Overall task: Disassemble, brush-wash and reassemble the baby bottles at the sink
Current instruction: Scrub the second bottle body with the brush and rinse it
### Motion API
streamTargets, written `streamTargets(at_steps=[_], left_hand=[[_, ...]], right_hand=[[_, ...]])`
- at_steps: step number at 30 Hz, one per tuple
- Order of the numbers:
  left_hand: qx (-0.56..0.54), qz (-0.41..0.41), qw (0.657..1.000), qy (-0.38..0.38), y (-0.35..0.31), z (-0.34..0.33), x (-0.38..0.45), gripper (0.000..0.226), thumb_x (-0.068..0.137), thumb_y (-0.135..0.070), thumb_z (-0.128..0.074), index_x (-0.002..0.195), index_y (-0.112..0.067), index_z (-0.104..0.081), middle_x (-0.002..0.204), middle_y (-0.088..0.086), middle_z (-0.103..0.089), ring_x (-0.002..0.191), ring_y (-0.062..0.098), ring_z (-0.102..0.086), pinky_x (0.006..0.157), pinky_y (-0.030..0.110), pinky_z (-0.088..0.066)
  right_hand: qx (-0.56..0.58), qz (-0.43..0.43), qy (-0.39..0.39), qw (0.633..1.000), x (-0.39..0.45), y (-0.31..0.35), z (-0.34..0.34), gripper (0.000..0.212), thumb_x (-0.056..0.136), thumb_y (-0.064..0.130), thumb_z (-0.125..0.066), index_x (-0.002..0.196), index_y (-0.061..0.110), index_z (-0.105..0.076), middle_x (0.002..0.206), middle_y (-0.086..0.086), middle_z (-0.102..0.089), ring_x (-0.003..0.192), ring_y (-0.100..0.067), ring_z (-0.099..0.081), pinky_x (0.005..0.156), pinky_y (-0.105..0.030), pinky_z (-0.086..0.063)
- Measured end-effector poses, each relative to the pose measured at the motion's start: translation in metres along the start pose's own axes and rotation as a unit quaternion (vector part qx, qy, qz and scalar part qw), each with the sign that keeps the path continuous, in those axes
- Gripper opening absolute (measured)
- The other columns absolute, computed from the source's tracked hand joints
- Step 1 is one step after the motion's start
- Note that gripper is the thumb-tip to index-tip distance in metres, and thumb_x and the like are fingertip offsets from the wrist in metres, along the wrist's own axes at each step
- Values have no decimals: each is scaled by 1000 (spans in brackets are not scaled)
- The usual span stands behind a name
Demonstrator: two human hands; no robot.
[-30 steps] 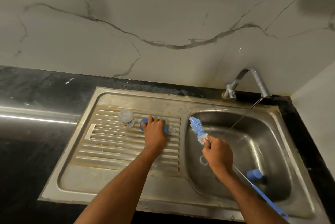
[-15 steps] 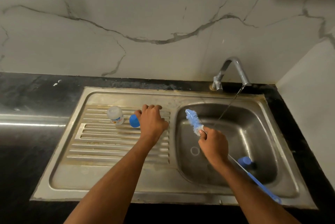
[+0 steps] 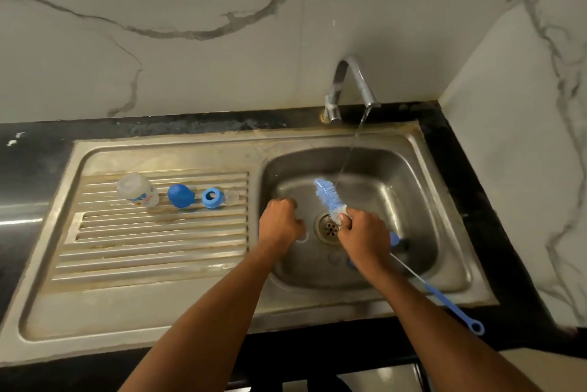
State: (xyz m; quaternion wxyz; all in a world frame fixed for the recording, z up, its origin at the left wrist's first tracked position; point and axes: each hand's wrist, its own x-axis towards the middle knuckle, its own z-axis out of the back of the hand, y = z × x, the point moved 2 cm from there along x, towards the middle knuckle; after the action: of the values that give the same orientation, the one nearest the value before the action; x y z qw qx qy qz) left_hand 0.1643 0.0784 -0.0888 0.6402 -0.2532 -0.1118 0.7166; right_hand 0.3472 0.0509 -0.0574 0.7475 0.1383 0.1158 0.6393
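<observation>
Blue bottle brush (image 3: 330, 198) is gripped in your right hand (image 3: 362, 237), fingers curled around its neck, over the sink (image 3: 444, 264) basin. Your left hand (image 3: 279, 221) has fingers clenched; whether it holds something, I cannot tell. Farther, on the drainboard (image 3: 143, 248), lie the clear bottle (image 3: 137, 190), blue cap (image 3: 181, 196) and blue ring (image 3: 212, 198). Water runs from the tap (image 3: 352, 83).

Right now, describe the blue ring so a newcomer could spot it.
Find the ribbed drainboard left of the basin. Along its far edge sit a clear bottle, a blue cap, then the ring, nearest the basin. It alone is blue with an open hole through its middle.
</observation>
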Motion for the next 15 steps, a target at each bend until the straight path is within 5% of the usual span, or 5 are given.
streamTargets(at_steps=[8,15], left_hand=[[97,1,981,170,-7,-54,3,59,68,-25,-91,117,-6,-63,120,14,-61,113,35,-61,91,43,-54],[143,-41,977,155,-8,-74,9,31,88,1,-56,118,-4,-61,125,15,-55,121,35,-52,95,42,-49]], right_hand=[[-14,-11,11,1000,3,-30,-1,17,91,27,-60,79,16,-67,70,-4,-67,62,-26,-62,52,-29,-37],[-2,-30,40,999,7,-51,2,20,93,26,-57,74,19,-58,66,0,-64,58,-20,-59,53,-34,-51]])
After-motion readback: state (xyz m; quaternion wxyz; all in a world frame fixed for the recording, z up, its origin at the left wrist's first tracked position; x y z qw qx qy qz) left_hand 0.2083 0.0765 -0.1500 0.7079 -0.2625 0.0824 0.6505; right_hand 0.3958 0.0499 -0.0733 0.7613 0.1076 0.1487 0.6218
